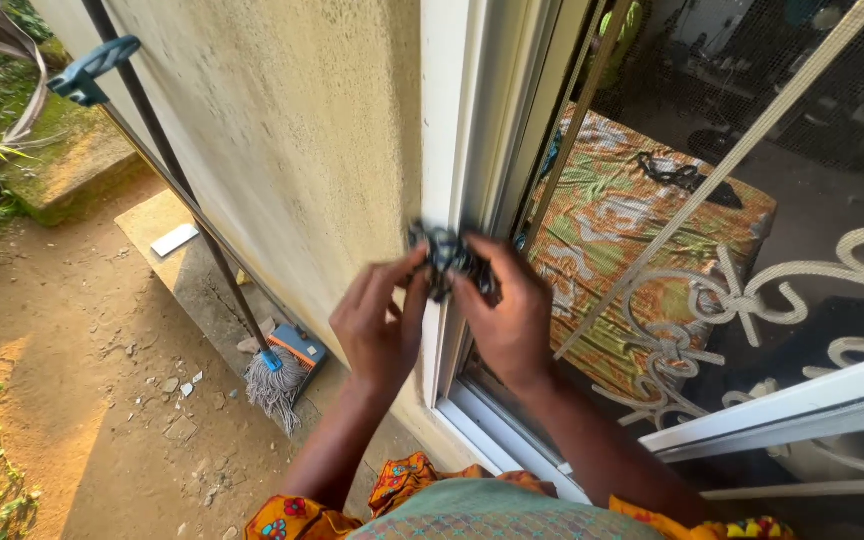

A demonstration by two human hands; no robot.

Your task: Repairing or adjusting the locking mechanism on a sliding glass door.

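Both hands, left hand point(377, 325) and right hand point(507, 315), pinch a crumpled dark cloth point(447, 255) against the white window frame point(452, 120), fingertips closed on it — soft, light, looks easy to bunch anywhere.

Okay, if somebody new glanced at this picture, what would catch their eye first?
Most likely the two hands at the centre: the left hand and right hand together pinch a dark crumpled cloth against the white window frame. Next, the orange-and-green patterned fabric showing through the window on the right, behind a curled metal grille. Down left, a mop leans against the rough wall.
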